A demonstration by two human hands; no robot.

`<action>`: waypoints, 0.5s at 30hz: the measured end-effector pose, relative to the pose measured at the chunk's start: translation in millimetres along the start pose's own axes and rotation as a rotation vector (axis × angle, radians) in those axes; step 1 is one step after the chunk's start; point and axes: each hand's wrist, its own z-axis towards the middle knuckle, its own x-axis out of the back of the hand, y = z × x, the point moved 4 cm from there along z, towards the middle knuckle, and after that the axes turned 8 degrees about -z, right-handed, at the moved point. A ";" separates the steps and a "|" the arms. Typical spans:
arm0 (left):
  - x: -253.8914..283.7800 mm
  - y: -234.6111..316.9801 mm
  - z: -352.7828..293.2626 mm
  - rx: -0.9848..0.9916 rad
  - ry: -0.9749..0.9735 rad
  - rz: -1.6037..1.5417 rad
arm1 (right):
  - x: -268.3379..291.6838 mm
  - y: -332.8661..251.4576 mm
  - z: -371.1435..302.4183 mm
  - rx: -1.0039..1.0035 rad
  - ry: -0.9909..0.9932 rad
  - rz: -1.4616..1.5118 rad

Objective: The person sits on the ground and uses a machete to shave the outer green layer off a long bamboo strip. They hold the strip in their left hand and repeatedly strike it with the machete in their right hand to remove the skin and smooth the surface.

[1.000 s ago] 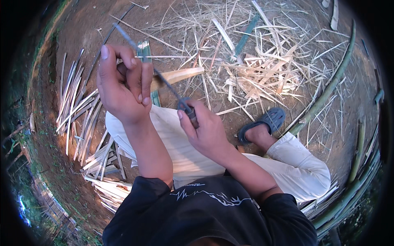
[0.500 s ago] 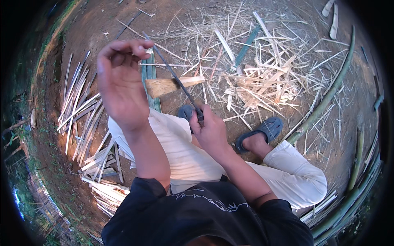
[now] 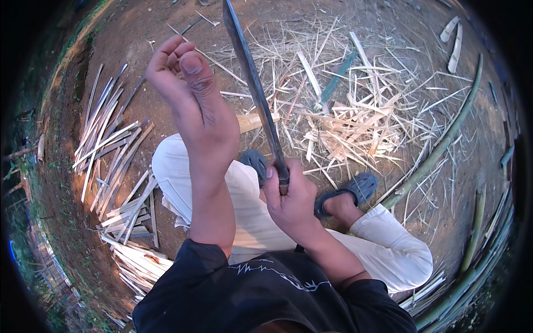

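My right hand is wrapped around the handle of a long-bladed knife, its dark blade pointing up and away from me. Raised to the left of the blade, my left hand has loosely bent fingers and a lifted thumb, with nothing visible in it. Behind that wrist and the blade, a light wooden block lies on the ground, mostly hidden. A pile of pale shavings lies beyond my right foot, with a green strip beside it.
Split strips lie in heaps on the left, with another bundle close to my left side. A long green pole curves along the right. Grey clogs are on my feet, and pale trousers cover my bent legs.
The knife has swung more upright, and its blade now shows broader and closer. My left hand has turned from palm showing to thumb side showing, moved right, and covers more of the block.
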 end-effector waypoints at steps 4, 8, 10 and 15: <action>0.1 -4.8 1.7 0.047 -0.025 0.122 | -21.0 88.5 14.0 -0.455 -0.315 -0.190; -3.3 -7.9 0.7 0.034 -0.129 0.098 | -3.1 58.1 -2.5 -0.212 -0.196 -0.194; -8.6 -9.7 4.7 0.017 -0.147 0.069 | 7.4 14.3 17.9 -0.097 -0.155 -0.111; -12.8 -3.7 -1.3 0.009 -0.156 0.142 | -3.5 23.2 7.9 0.028 0.049 -0.080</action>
